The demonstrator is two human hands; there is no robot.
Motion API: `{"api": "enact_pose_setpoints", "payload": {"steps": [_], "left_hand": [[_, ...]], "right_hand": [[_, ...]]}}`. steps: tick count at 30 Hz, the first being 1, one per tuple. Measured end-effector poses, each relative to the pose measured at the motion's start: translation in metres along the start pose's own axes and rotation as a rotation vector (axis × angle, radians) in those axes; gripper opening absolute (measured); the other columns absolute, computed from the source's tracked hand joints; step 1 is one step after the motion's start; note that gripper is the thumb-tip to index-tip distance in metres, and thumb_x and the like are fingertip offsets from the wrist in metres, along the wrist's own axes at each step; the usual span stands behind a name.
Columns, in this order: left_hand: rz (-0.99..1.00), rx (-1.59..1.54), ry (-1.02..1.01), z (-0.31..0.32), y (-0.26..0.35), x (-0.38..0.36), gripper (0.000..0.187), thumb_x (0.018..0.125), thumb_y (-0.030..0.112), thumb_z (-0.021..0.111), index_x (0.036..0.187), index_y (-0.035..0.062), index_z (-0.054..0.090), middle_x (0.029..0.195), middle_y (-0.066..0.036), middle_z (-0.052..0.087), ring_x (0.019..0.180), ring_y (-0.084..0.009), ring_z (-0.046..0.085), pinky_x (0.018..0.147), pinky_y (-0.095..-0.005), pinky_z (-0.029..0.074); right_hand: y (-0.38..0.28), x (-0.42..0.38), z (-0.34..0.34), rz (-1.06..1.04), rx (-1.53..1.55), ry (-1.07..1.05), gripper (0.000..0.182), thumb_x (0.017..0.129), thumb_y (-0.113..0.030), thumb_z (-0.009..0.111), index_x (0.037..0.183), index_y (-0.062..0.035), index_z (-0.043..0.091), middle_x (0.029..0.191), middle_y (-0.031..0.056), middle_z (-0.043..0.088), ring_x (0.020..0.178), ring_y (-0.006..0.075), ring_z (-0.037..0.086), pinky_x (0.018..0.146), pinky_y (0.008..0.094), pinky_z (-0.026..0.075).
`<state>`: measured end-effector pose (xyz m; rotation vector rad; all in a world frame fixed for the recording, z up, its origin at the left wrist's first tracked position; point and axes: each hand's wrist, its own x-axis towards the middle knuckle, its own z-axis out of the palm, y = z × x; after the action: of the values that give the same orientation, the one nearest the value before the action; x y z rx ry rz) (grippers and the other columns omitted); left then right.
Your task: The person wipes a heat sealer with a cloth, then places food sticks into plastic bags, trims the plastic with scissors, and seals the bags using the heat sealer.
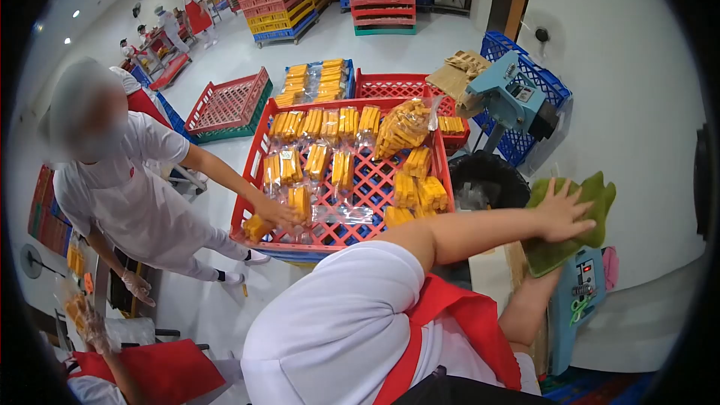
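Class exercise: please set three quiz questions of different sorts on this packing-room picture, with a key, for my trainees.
1. True or false: the left hand lies flat, fingers spread, on the green cloth.
2. What colour is the crate that holds the yellow packets? A blue, B red, C green.
3. Fill in: the round bin beside that crate is ____ in colour.
Key: 1 true; 2 B; 3 black.
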<state>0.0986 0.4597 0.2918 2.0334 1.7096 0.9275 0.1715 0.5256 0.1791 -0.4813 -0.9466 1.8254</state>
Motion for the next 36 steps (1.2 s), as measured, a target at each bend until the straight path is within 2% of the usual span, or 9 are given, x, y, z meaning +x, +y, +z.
{"api": "enact_pose_setpoints", "payload": {"steps": [5,7,11,16,23,25,30,33,36], "left_hand": [[-0.171,-0.324,-0.167,-0.007,-0.036,0.041,0.063,0.083,0.055,0.019,0.127,0.0131,0.034,0.134,-0.016,0.027,0.122,-0.0374,0.025,0.099,-0.0553,-0.001],[0.068,-0.157,0.128,0.023,-0.045,0.041,0.070,0.081,0.059,0.009,0.127,0.0124,0.035,0.129,-0.014,0.036,0.119,-0.0339,0.032,0.098,-0.0563,0.000],[-0.090,-0.589,-0.021,0.037,-0.048,0.039,0.073,0.082,0.057,0.018,0.112,-0.0036,0.046,0.113,-0.024,0.048,0.113,-0.0333,0.039,0.098,-0.0454,0.020],[-0.445,-0.672,0.263,0.032,-0.044,0.015,0.069,0.085,0.052,0.023,0.084,-0.0079,0.058,0.086,-0.028,0.057,0.086,-0.0368,0.055,0.081,-0.0404,0.038],[-0.342,-0.458,0.371,0.042,-0.027,0.016,0.053,0.085,0.034,0.038,0.122,-0.0039,0.035,0.121,-0.028,0.038,0.115,-0.0349,0.036,0.095,-0.0343,0.028],[-0.238,0.076,0.244,0.064,-0.003,-0.010,0.060,0.083,0.032,0.043,0.131,0.0022,0.021,0.131,-0.030,0.018,0.123,-0.0387,0.020,0.100,-0.0376,0.019],[-0.396,-0.549,0.152,0.040,-0.028,0.024,0.066,0.081,0.047,0.040,0.135,0.0201,0.013,0.137,-0.024,0.002,0.124,-0.0434,0.012,0.100,-0.0462,0.017],[-0.404,-1.130,0.145,0.022,-0.073,0.052,0.053,0.084,0.045,0.035,0.118,0.0043,0.042,0.119,-0.020,0.041,0.106,-0.0287,0.043,0.089,-0.0371,0.034],[-0.468,-1.221,0.139,0.008,-0.064,0.044,0.048,0.086,0.039,0.034,0.106,-0.0013,0.050,0.110,-0.019,0.048,0.101,-0.0255,0.046,0.085,-0.0345,0.035]], "right_hand": [[-0.001,0.018,0.019,0.013,0.029,0.022,0.054,0.088,-0.045,0.029,0.130,-0.0110,0.026,0.124,0.0088,0.036,0.110,0.0202,0.038,0.091,0.0337,0.032],[-0.002,0.024,0.027,0.018,0.035,0.024,0.054,0.087,-0.045,0.030,0.129,-0.0109,0.026,0.123,0.0088,0.036,0.110,0.0201,0.038,0.091,0.0337,0.032],[0.000,0.022,0.039,0.027,0.040,0.016,0.055,0.087,-0.046,0.030,0.129,-0.0108,0.027,0.123,0.0087,0.037,0.109,0.0201,0.039,0.090,0.0335,0.033],[0.001,0.016,0.055,0.016,0.108,0.030,0.056,0.087,-0.047,0.031,0.129,-0.0107,0.028,0.122,0.0086,0.038,0.108,0.0200,0.039,0.089,0.0333,0.034],[-0.012,0.017,0.062,0.046,0.180,-0.008,0.057,0.086,-0.048,0.032,0.128,-0.0105,0.029,0.121,0.0085,0.039,0.107,0.0199,0.040,0.088,0.0331,0.035],[-0.019,0.005,0.059,0.065,0.182,-0.078,0.057,0.086,-0.049,0.032,0.128,-0.0104,0.029,0.121,0.0085,0.039,0.107,0.0198,0.041,0.088,0.0330,0.035],[-0.041,0.004,0.068,0.140,0.097,0.158,0.058,0.085,-0.050,0.033,0.128,-0.0102,0.030,0.120,0.0084,0.040,0.106,0.0197,0.041,0.087,0.0328,0.036],[-0.015,0.010,0.066,0.254,0.241,-0.037,0.054,0.085,-0.050,0.036,0.123,-0.0114,0.036,0.117,0.0043,0.044,0.105,0.0149,0.042,0.086,0.0312,0.037],[0.003,0.005,0.073,-0.026,0.216,0.025,0.040,0.089,-0.040,0.036,0.114,-0.0101,0.044,0.111,0.0019,0.049,0.103,0.0147,0.045,0.088,0.0303,0.036]]}}
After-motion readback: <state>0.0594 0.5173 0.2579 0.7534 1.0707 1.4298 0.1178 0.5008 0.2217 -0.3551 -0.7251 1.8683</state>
